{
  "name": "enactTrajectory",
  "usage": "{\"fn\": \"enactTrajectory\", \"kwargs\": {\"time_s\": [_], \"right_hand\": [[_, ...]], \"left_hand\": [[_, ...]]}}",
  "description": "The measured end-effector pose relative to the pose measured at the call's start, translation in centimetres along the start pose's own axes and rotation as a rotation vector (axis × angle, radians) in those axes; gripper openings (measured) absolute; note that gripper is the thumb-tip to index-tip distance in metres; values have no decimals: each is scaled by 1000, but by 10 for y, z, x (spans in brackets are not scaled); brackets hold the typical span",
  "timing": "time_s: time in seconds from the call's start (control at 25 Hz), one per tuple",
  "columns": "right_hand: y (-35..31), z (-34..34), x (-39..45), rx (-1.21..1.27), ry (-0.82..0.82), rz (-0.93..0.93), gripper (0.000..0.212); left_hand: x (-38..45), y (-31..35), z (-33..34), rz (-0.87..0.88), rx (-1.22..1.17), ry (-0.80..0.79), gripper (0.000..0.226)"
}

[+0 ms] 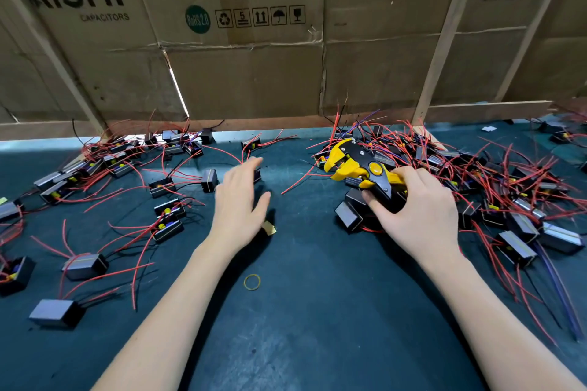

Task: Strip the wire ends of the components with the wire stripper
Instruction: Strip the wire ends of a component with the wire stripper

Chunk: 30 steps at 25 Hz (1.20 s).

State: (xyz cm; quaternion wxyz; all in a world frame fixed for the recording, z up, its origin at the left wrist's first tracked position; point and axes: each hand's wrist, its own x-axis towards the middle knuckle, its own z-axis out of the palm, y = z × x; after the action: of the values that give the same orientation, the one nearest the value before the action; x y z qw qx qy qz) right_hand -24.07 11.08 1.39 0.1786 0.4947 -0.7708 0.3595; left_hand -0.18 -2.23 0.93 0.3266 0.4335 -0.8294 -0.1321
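My right hand [416,213] is curled around the black handles of the wire stripper [359,168]. The thumb and fingers wrap it tight. The yellow head of the tool points up and to the left, away from me, with its mouth end facing the middle of the table. So the long way of the tool runs from my right hand out toward the gap between my two hands.

My left hand [241,200] holds nothing. Its fingers are straight and spread a little, and it hangs over the dark green table [317,311]. The fingertips reach toward a small black component [256,175] that lies just past them, partly hidden by the hand. Red wires [222,152] trail off beyond it, toward the back of the table.

I think the next move is for the left hand to pick up that little box and bring a wire end to the right, into the mouth of the tool. The left hand is much nearer to it than the right.

More components lie around. A loose bunch [104,162] sits to the left, and a big tangled pile [495,174] sits to the right, just behind and beside my right hand. A yellow rubber band [252,281] lies on the table between my arms. Cardboard boxes [254,41] stand at the back.
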Motion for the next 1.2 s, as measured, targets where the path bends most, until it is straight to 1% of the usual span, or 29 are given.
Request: {"fn": "enactTrajectory", "kwargs": {"time_s": [0.08,0.16,0.2,0.32,0.4,0.44,0.52,0.6,0.64,0.68,0.72,0.76,0.8,0.84,0.88,0.92,0.96,1.04,1.12,1.2], "right_hand": [[-1,2,-1,0,4,-16,50],[-1,3,-2,3,16,-26,50],[-2,3,-3,8,20,-29,49],[-3,1,-3,28,16,-16,48],[-4,0,-2,88,-10,20,44],[-6,-1,-2,168,-42,60,40],[-11,-6,-2,419,-129,161,25],[-16,-12,0,645,-198,211,19],[-18,-16,1,745,-234,200,21],[-18,-21,3,864,-301,172,28],[-19,-24,3,1039,-425,146,39],[-20,-27,2,1247,-614,155,48],[-23,-30,1,1428,-829,204,53],[-26,-30,-1,1515,-1007,251,54],[-28,-29,-3,1518,-1129,278,55],[-27,-24,-6,1443,-1174,290,57],[-27,-20,-7,1340,-1163,292,59],[-27,-12,-9,1177,-1097,331,61],[-25,-7,-8,1182,-1039,396,60],[-21,-4,-4,1260,-942,467,52]], "left_hand": [[3,-16,2,-94,180,-96,61],[3,-22,7,-105,258,-181,60],[4,-24,9,-88,282,-178,59],[7,-29,7,-40,365,-56,55],[7,-30,7,-44,411,-46,49],[6,-31,8,-54,417,-66,45],[5,-31,10,-72,407,-79,40],[6,-27,7,-51,346,-10,32],[7,-25,4,-23,308,50,26],[7,-22,1,8,279,116,21],[7,-19,-3,44,262,175,22],[6,-15,-7,93,257,216,25],[3,-10,-10,160,255,224,29],[1,-6,-12,243,255,196,33],[-1,-2,-12,331,253,139,37],[-3,3,-12,406,245,73,39],[-5,6,-12,452,229,19,39],[-7,10,-12,480,187,-44,37],[-9,12,-14,450,106,-108,37],[-11,11,-16,363,-39,-182,38]]}}
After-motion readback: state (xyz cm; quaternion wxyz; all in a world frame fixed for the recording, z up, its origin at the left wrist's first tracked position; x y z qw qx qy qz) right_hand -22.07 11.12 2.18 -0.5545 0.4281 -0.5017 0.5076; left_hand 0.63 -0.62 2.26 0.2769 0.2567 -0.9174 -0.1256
